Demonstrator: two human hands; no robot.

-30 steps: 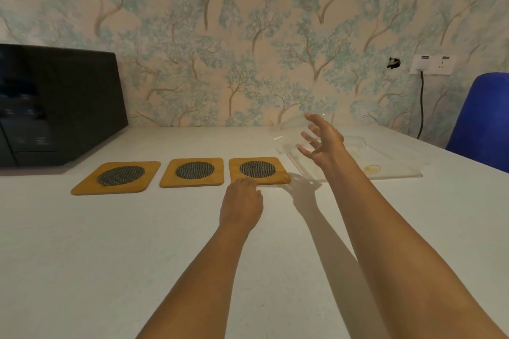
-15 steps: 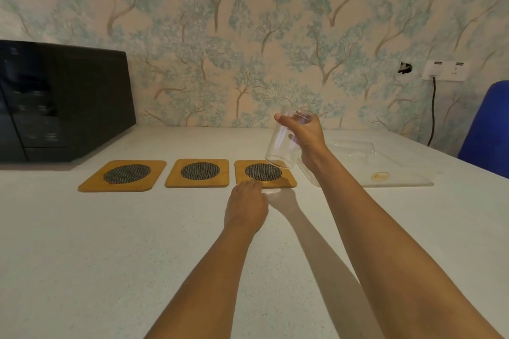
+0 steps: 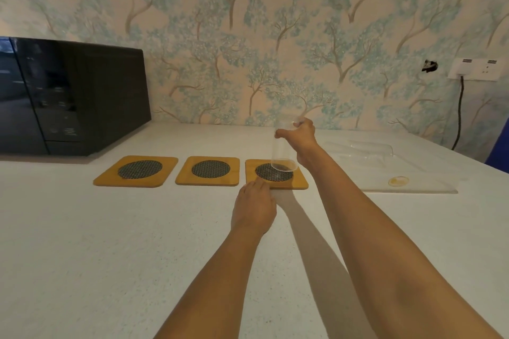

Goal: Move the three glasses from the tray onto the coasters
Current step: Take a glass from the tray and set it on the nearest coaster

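Three yellow wooden coasters with dark mesh centres lie in a row: left coaster [image 3: 136,170], middle coaster [image 3: 208,170], right coaster [image 3: 298,181]. My right hand [image 3: 300,136] grips the top of a clear glass [image 3: 282,155], which stands upright over the right coaster's mesh circle; whether its base touches the coaster is hard to tell. My left hand [image 3: 254,208] rests on the table with its fingers curled, the fingertips at the right coaster's front edge. A clear tray [image 3: 424,181] lies to the right, with clear glasses [image 3: 369,146] lying on it, hard to make out.
A black microwave [image 3: 68,96] stands at the back left against the wallpapered wall. A wall socket [image 3: 475,68] with a dark cable hangs at the back right. A blue chair [image 3: 500,143] shows at the right edge. The white table [image 3: 110,242] stretches toward me.
My right hand took a glass from the tray, carried it left and lowered it upright over the right coaster. My left hand stayed at that coaster's front edge.
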